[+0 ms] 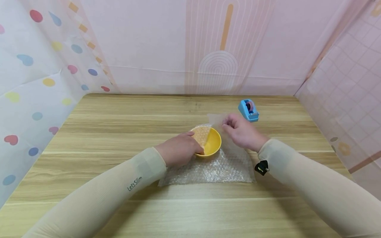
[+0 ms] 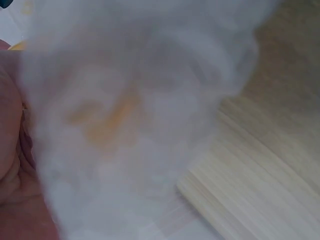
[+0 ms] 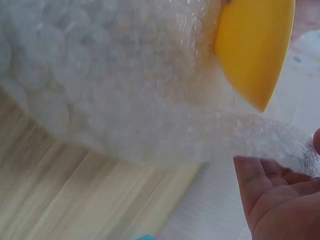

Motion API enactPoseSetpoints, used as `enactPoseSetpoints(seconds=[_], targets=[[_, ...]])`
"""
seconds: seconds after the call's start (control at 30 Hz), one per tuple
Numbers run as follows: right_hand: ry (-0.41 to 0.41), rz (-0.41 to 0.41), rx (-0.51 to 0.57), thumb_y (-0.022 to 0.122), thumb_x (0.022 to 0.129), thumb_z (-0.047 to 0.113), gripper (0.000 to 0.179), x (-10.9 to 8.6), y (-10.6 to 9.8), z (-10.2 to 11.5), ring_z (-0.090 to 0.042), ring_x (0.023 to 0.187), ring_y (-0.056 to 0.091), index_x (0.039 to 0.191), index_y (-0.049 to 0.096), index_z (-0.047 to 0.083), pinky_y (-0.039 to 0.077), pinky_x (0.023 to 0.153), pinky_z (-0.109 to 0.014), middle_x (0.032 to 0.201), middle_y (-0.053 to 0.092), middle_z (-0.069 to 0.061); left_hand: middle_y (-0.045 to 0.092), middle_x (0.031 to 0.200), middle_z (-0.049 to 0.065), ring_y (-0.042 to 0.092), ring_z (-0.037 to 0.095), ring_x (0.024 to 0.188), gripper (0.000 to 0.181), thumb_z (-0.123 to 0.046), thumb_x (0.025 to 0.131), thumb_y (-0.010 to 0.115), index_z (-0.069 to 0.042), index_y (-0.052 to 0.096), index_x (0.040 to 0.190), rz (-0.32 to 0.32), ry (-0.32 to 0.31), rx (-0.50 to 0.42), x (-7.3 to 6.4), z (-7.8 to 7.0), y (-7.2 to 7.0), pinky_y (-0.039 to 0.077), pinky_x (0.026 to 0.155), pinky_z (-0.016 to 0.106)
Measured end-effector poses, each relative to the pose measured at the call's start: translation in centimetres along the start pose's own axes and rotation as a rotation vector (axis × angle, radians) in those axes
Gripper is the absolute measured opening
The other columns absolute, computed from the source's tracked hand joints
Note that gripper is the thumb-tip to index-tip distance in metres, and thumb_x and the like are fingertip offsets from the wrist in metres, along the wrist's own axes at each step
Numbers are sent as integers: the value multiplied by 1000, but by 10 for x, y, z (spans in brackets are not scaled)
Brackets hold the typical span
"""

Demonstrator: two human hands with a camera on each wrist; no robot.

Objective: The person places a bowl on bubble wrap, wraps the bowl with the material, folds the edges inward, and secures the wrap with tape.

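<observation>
A yellow bowl (image 1: 213, 143) stands on a sheet of bubble wrap (image 1: 220, 170), with one flap of the sheet folded over its left part. My left hand (image 1: 182, 148) grips the bowl's left rim through that flap, fingertips partly inside. At the upper right, my right hand (image 1: 242, 131) pinches a raised corner of the sheet. The right wrist view shows the bubble wrap (image 3: 125, 105) stretched from the bowl (image 3: 257, 45) to the right hand (image 3: 285, 200). In the left wrist view, blurred bubble wrap (image 2: 125, 185) covers most of the left hand's work.
A blue tape dispenser (image 1: 249, 114) with a roll in it stands behind the right hand. The wooden table (image 1: 134, 122) reaches back to a patterned cloth wall (image 1: 143, 43). A small black device (image 1: 262, 168) hangs at the right wrist.
</observation>
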State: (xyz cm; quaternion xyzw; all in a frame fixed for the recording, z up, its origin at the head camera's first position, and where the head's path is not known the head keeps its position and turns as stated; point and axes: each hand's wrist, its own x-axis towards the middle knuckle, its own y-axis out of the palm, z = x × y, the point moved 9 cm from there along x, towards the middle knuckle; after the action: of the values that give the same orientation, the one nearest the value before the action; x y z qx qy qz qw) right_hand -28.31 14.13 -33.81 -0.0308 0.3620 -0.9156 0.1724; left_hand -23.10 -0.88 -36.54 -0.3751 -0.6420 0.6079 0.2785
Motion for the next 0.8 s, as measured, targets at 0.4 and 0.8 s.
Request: enactPoseSetpoints(seconds=[0.4, 0.8], targets=[[-112, 20, -106, 55, 108, 14, 9, -10, 14, 20, -25, 93, 66, 108, 62, 9, 61, 84, -41, 109, 72, -11, 80, 113, -7, 73, 11, 114, 29, -4, 98, 65, -20, 78, 118, -3, 3, 1, 1, -1, -2, 31, 130, 48], [-237, 39, -314, 64, 104, 12, 5, -13, 32, 37, -16, 81, 62, 105, 68, 9, 59, 77, -33, 99, 75, -6, 80, 110, -7, 72, 10, 113, 31, 1, 97, 61, -20, 77, 114, -10, 18, 28, 0, -2, -1, 31, 130, 48]])
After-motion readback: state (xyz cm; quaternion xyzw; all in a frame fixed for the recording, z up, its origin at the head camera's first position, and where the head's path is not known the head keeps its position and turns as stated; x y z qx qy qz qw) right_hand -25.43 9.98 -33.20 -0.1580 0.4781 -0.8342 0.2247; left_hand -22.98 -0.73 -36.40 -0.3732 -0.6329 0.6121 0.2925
